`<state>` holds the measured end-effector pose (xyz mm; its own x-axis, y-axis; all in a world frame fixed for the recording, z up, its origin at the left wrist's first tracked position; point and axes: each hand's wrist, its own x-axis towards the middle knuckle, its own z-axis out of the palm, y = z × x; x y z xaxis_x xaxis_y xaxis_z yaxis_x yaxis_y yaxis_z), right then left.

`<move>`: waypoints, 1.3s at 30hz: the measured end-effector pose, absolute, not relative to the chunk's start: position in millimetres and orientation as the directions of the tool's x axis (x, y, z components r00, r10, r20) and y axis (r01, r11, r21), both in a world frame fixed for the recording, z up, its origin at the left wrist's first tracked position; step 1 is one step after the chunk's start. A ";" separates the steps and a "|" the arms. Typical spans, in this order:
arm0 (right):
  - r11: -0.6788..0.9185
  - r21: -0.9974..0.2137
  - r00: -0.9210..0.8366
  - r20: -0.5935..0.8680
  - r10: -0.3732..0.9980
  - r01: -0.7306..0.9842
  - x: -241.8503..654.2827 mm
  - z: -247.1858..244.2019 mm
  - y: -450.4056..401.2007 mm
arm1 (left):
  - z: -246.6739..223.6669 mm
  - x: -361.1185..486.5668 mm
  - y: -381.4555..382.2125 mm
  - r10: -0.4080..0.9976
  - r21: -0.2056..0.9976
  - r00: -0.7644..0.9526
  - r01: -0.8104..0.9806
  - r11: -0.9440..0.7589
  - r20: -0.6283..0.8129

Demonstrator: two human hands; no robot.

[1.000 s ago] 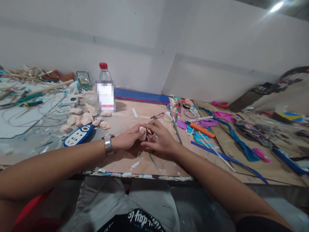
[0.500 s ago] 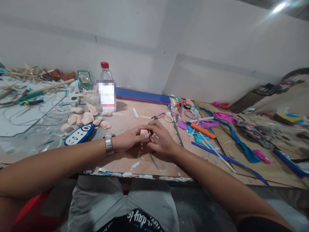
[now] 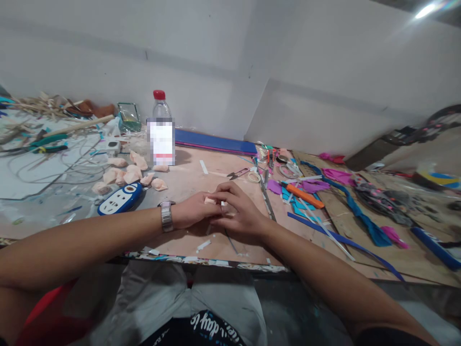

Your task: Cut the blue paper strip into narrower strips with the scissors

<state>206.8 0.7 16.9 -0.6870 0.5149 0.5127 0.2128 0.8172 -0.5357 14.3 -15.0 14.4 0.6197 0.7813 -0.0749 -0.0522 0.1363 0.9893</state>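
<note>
Between my hands is a small pale peach folded piece, mostly covered by fingers, its material hard to tell. My left hand, with a metal watch at the wrist, is closed on it from the left. From the right, the curled fingers of my right hand reach over and press on the same piece. Similar peach pieces lie in a loose group to the left, beyond a blue and white power strip. White scraps are on the table just below my hands.
A red-capped bottle stands behind the peach pieces, near a blue flat stack along the wall. To the right lie small scissors, a tape roll, an orange cutter and blue strips. Pliers rest far left.
My right fingers have shifted over the peach piece, hiding more of it, and the piece sits slightly further left. The whole view has moved a little.
</note>
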 end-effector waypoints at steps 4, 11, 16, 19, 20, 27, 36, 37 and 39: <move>0.826 -0.523 -0.704 0.506 0.498 0.209 208.0 19.9 0.8 | 17.7 12.0 -13.6 0.813 0.997 0.577 0.052 0.057 -0.077; 0.859 -0.486 -0.707 0.551 0.444 0.161 207.7 24.8 1.4 | 16.4 8.5 -11.9 0.826 0.990 0.563 0.128 -0.061 -0.022; 0.843 -0.515 -0.700 0.546 0.461 0.153 207.3 24.7 1.1 | 16.4 7.6 -9.5 0.814 0.972 0.580 0.172 -0.162 0.033; 0.825 -0.539 -0.674 0.548 0.496 0.169 208.1 26.2 0.1 | 14.1 5.5 -6.9 0.801 0.958 0.595 0.188 -0.216 0.063; 0.816 -0.549 -0.662 0.547 0.512 0.178 208.3 26.6 -0.1 | 12.7 5.0 -6.3 0.797 0.953 0.599 0.195 -0.233 0.072; 0.827 -0.524 -0.631 0.576 0.519 0.201 206.2 22.0 1.4 | 4.4 6.7 -8.7 0.769 0.908 0.631 0.255 -0.332 0.103; 0.750 -0.559 -0.578 0.500 0.645 0.353 199.1 26.2 -7.9 | 3.6 8.6 -9.0 0.797 0.859 0.576 0.300 -0.415 0.183; 0.741 -0.562 -0.569 0.495 0.657 0.366 198.7 26.1 -8.3 | 2.3 9.1 -8.7 0.802 0.856 0.567 0.307 -0.416 0.187; 0.734 -0.569 -0.552 0.501 0.667 0.370 198.4 25.2 -8.0 | -0.6 10.2 -8.1 0.804 0.854 0.560 0.302 -0.424 0.201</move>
<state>198.4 -8.0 25.2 -0.5517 0.6668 0.5010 0.3703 0.7341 -0.5692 10.2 -8.1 -0.6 0.5601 0.8037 0.2007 0.3017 -0.4236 0.8541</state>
